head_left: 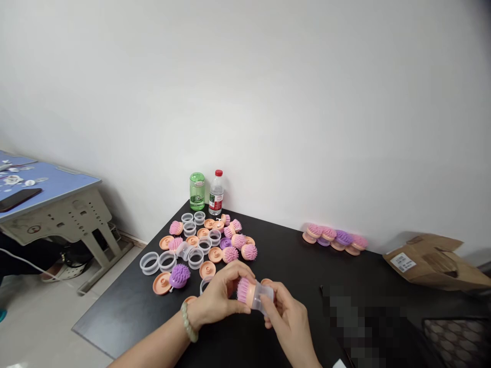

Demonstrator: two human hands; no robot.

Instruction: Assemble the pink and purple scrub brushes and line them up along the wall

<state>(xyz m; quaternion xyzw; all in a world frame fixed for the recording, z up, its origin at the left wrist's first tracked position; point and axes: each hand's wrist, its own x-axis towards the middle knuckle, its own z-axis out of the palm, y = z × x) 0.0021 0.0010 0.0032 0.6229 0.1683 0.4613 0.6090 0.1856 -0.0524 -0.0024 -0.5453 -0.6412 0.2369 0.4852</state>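
My left hand (220, 294) is closed round the bristle end of a pink brush head (244, 291) over the black table. At its right, my right hand (287, 317) grips the translucent ring (264, 297) that is joined to the brush's peach base. Part of a peach disc (266, 281) shows behind the ring, by my right fingers. Left of my hands lie several loose translucent rings (149, 262), peach discs (207, 270), pink brush heads (249, 251) and a purple brush head (179, 276).
A green bottle (197, 191) and a red-capped water bottle (216, 192) stand by the wall. Along it sits a row of finished-looking brushes (328, 234). A brown paper bag (429, 263) lies at the right. A blue table (72, 185) stands at the left.
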